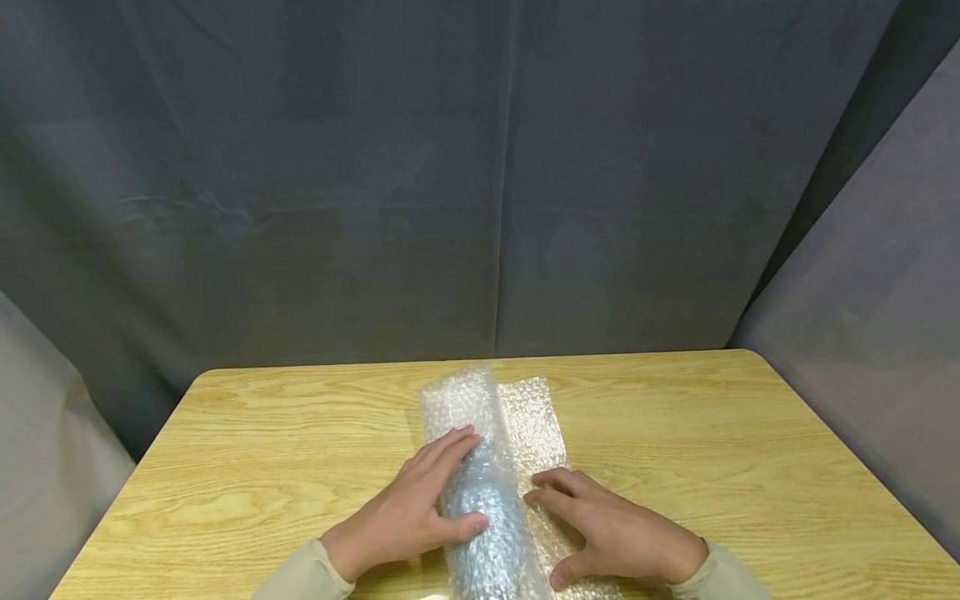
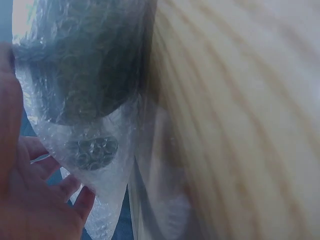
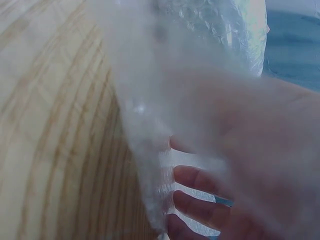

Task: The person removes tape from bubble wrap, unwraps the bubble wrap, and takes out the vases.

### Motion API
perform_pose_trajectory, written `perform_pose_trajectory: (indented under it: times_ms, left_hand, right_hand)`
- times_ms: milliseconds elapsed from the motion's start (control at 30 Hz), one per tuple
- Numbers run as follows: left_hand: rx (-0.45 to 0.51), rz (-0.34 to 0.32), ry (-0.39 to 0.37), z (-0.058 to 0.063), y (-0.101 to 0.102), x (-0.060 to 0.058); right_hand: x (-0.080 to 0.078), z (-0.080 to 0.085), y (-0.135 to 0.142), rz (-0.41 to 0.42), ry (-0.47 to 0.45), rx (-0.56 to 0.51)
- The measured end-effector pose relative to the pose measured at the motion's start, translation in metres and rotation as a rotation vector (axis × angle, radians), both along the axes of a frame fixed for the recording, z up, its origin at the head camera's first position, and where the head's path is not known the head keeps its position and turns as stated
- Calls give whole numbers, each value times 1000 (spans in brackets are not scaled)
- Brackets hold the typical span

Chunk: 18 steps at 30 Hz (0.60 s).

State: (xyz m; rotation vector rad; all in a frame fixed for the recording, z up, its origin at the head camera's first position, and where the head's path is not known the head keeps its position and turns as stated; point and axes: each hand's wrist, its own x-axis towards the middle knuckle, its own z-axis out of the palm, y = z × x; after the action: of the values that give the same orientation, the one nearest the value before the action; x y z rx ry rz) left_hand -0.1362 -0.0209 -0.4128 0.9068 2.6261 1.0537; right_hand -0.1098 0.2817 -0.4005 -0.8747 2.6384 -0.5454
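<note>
A bluish, rounded object (image 1: 487, 508) lies rolled inside clear bubble wrap (image 1: 459, 402) on the wooden table; the layers blur what kind of thing it is. My left hand (image 1: 420, 504) rests over the roll's left side, fingers extended and thumb spread across it. In the left wrist view a dark, wide shape (image 2: 95, 75) shows through the wrap, with the fingers against its far side. To the right, my right hand (image 1: 611, 529) touches the flat tail of the wrap with slightly bent fingers. In the right wrist view its fingertips meet the sheet (image 3: 142, 145).
The loose bubble wrap tail (image 1: 532, 417) runs out from under the roll toward the back right. The wooden table (image 1: 712, 450) extends to both sides. A dark grey curtain (image 1: 375, 208) hangs behind it, with paler cloth (image 1: 885, 292) at the right.
</note>
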Motion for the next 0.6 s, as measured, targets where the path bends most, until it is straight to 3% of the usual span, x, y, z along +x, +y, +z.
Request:
perform_pose_trajectory:
  times_ms: [600]
  left_hand:
    - [-13, -15, -54, 2, -18, -2]
  right_hand:
    - [0, 0, 0, -1, 9, 0]
